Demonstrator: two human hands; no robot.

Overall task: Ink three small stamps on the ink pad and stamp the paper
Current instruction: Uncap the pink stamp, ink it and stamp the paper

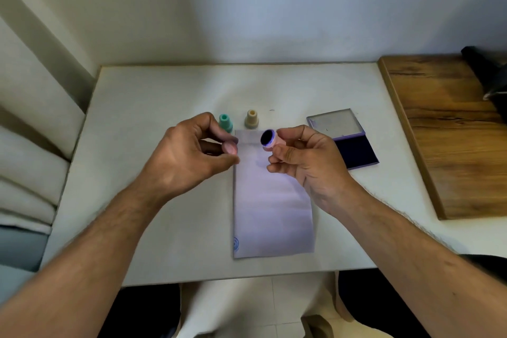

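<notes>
Both bare forearms reached forward and inward, the hands well apart. The left hand (189, 153) was raised, its fingers (230, 147) loosely curled, holding nothing. The right hand (307, 158) pinched a stamp (270, 140) between thumb and fingertips.

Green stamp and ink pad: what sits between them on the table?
In the head view, the beige stamp stands between the green stamp and the open ink pad; the paper's top edge lies just below that line.
</notes>
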